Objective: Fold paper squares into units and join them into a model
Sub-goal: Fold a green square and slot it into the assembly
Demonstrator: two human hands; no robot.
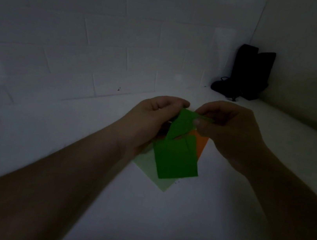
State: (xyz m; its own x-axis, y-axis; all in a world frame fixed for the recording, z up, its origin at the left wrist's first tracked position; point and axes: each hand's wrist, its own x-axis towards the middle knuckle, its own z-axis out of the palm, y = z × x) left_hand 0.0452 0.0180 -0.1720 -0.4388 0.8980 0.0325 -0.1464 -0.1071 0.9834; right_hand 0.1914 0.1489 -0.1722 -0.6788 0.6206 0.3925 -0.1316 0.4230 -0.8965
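Hands meet above mid-worktop [222, 211]: your left hand [154, 117] and right hand [228, 128] each pinch the dark green paper [176, 157], raised over pale green [146, 166] and orange [201, 144] squares.

No readable text, label or number anywhere.

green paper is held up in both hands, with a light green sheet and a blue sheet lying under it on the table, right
Not quite: the second sheet is orange, not blue. The head view shows the green paper held by the left hand and right hand, with the light green sheet and the orange one lying under it on the table.
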